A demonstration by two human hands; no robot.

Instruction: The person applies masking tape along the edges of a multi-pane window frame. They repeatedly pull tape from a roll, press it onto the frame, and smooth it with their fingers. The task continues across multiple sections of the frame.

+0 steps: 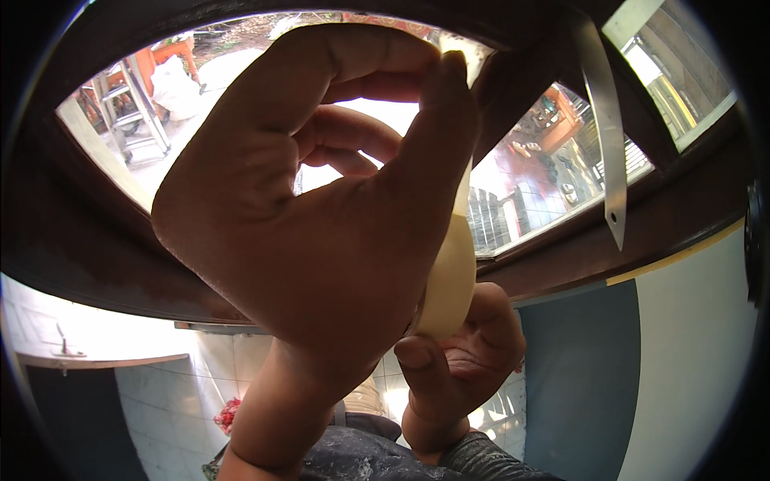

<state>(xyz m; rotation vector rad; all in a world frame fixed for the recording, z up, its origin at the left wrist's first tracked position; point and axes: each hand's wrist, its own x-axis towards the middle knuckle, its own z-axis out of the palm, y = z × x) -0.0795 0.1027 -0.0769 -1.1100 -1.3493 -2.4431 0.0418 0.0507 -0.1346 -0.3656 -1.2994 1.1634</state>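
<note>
My left hand is raised large in front of a dark brown window frame, its thumb and fingers bent together in a pinch near the top of the glass. A cream strip, which looks like masking tape, runs from behind the left thumb down to my right hand. The fingers of the right hand are curled at the lower end of the tape, with the thumb close against it. The left hand covers part of the tape and most of what lies between its fingertips.
A flat metal strip with a hole near its pointed end lies against the dark window frame on the right. Through the glass I see a stepladder and orange furniture. Below are a white ledge and tiled floor.
</note>
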